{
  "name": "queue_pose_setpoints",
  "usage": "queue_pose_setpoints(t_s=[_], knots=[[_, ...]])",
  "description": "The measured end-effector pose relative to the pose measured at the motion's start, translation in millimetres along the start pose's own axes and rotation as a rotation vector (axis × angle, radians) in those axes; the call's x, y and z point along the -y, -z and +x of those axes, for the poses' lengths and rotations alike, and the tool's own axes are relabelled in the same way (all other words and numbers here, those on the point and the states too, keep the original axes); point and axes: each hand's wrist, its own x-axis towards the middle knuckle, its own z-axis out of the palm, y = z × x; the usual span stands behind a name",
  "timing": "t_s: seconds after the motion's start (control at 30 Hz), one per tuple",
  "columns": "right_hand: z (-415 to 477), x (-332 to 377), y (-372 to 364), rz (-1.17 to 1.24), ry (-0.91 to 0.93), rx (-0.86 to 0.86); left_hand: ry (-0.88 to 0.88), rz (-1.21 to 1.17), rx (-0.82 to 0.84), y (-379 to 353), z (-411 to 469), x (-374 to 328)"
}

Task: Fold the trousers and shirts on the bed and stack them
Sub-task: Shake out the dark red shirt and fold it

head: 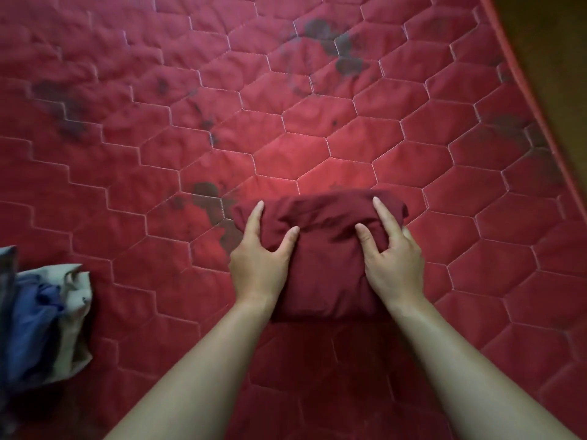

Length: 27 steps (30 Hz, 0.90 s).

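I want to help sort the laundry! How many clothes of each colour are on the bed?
dark red garment, folded: 1
blue garment: 1
beige garment: 1
grey garment, cut off at the picture's edge: 1
Total: 4

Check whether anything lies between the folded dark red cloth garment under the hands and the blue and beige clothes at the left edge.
Nothing visible does: only red quilted mattress separates the folded dark red cloth garment from the blue and beige clothes. The left hand and right hand hold it.
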Motion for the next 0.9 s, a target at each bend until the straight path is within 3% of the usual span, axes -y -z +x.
queue_pose_setpoints(t_s=[0.27, 0.53, 0.9], knots=[[-95.5, 110.4, 98.3, 0.092, 0.098, 0.045, -0.074, -0.024, -0.115, 146.6, -91.0, -54.1], [-192.8, 237.2, 177.9, 0.143, 0.35, 0.097, -0.039, -0.088, -0.299, 309.7, -182.6, -82.8], [-347.6, 349.8, 141.1, 0.132, 0.621, 0.267, 0.102, -0.15, -0.537, 472.5, -280.5, 13.8]])
